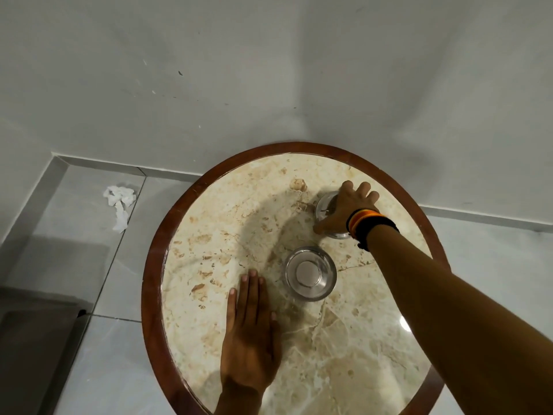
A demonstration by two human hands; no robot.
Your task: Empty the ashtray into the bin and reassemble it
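The steel ashtray bowl (pixel 311 274) stands open and looks empty near the middle of the round marble table (pixel 353 339). Just beyond it, toward the wall, lies the steel ashtray lid (pixel 324 205). My right hand (pixel 347 208) reaches over the lid with its fingers spread around it, thumb at the near rim. Most of the lid is hidden under the hand. My left hand (pixel 251 330) lies flat on the tabletop, to the left of the bowl and apart from it, holding nothing.
The table has a brown wooden rim (pixel 151 283) and stands against a white wall. A crumpled white tissue (pixel 119 202) lies on the grey tiled floor at the left. A dark object (pixel 33 339) sits at the lower left edge.
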